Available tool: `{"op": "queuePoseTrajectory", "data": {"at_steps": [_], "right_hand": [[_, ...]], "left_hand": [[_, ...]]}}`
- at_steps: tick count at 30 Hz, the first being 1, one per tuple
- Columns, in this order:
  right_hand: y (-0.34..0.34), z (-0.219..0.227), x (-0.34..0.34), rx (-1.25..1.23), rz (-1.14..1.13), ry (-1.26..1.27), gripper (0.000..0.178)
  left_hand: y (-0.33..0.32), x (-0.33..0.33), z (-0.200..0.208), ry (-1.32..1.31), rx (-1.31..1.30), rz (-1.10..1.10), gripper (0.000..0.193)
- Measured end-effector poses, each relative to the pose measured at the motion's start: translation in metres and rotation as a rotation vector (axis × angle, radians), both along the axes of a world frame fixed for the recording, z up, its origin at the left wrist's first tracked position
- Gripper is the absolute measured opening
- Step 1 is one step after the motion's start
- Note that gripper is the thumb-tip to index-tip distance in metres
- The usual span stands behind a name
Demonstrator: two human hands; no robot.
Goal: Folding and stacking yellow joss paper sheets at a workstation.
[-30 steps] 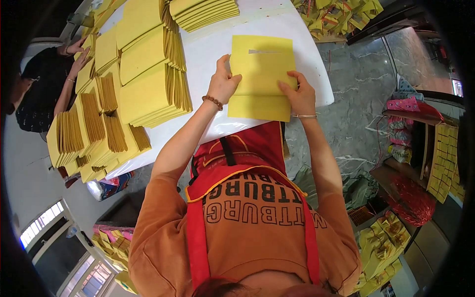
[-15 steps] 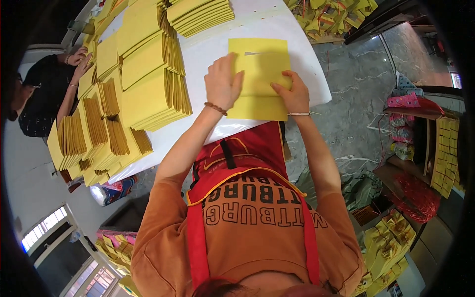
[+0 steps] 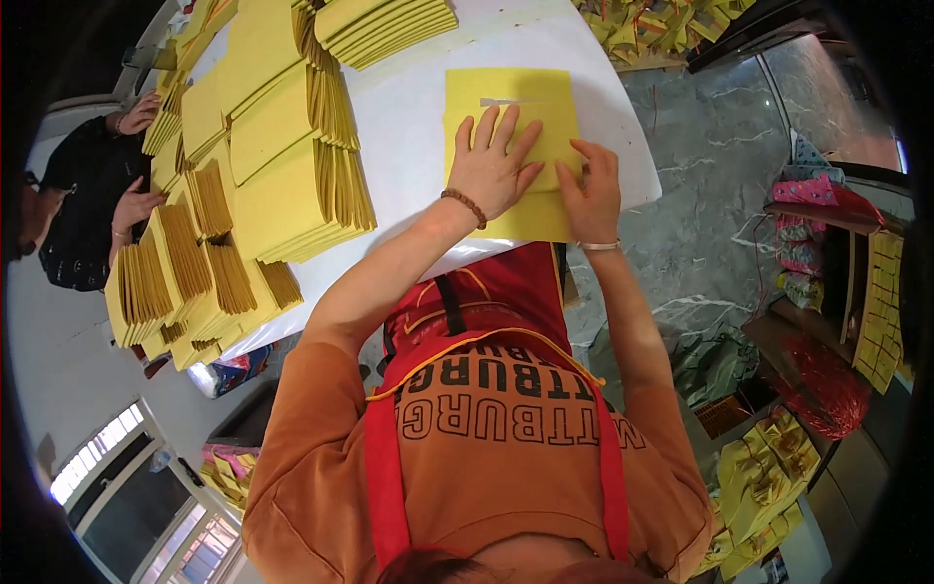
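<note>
The left hand point(image 3: 491, 175) has moved, open, from nine o'clock inward over the yellow rectangular paper sheet point(image 3: 551, 122) on the white counter point(image 3: 409, 127); the right hand point(image 3: 592, 190) is at four o'clock, grip unclear. Smoothing, I'd guess; next wants even pressure.

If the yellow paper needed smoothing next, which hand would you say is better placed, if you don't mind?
Probably the left hand: it lies spread across the yellow paper, while the right hand is at its right edge.

Dark capital letters point(image 3: 474, 420) in rows cross the orange shirt point(image 3: 486, 482).
</note>
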State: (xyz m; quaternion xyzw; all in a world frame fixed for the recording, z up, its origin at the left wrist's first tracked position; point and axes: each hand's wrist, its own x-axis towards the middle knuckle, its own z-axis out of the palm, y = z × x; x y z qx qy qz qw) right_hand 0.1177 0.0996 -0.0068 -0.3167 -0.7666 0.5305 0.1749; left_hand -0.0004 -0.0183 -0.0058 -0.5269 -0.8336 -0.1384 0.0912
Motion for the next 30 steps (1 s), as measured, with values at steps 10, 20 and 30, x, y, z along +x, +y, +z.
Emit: {"op": "queuePoseTrajectory", "data": {"at_steps": [10, 20, 30], "right_hand": [[-0.045, 0.003, 0.003, 0.805, 0.46, 0.009, 0.055], [-0.049, 0.003, 0.004, 0.828, 0.439, -0.05, 0.064], [-0.017, 0.0, 0.025, 0.824, 0.593, -0.095, 0.067]], "left_hand": [[-0.001, -0.005, 0.002, -0.042, -0.101, 0.005, 0.055], [-0.016, -0.024, 0.018, -0.39, 0.084, -0.149, 0.053], [-0.017, -0.027, 0.016, -0.021, -0.162, -0.284, 0.067]]}}
